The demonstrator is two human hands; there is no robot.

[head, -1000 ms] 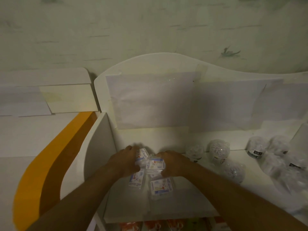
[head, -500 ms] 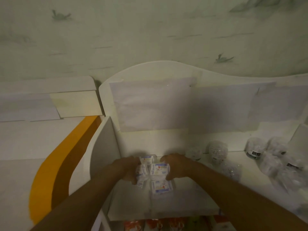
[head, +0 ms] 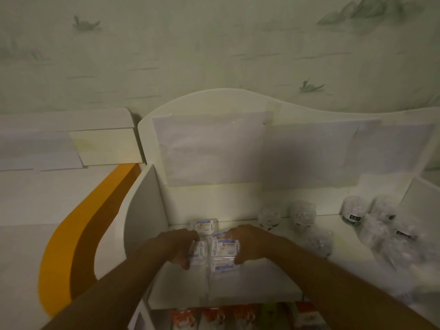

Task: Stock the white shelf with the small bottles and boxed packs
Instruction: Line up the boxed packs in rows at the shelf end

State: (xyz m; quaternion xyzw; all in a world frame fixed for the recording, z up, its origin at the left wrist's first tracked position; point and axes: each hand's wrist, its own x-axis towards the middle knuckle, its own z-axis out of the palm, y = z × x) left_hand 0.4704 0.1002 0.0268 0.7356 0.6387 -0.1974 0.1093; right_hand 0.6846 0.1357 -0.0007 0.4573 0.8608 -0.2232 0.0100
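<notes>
Head view, dim light. White shelf [head: 250,282] taken as landmark; its top board carries all task items. Left hand [head: 175,246] sits at the shelf's left end, just inside the curved side panel [head: 142,210], fingers curled round a small boxed pack [head: 197,250] with a blue-and-white label, pack tilted on its edge. Right hand [head: 247,244] lies immediately beside it toward the shelf's middle, fingers and thumb curled over a second boxed pack [head: 225,248], label facing up. The two held packs touch or nearly touch; exact contact cannot be resolved. A third pack [head: 205,226] stands behind both hands, against the shelf's back panel [head: 214,151]. A fourth pack [head: 222,267] lies flat on the board in front of the right hand, toward the shelf's front edge. Another pack edge shows between the hands; detail too blurred to read. Toward the shelf's right end: clear small bottles [head: 302,214] in a loose group, two near the back, one nearer the front edge, more [head: 353,210] farther right, some with dark labels; count uncertain owing to blur. Sheets of pale paper are taped on the back panel. Under the shelf's top board, a lower level holds red-and-orange packages [head: 214,316], partly hidden. Left of the shelf, an orange curved panel [head: 71,246].
</notes>
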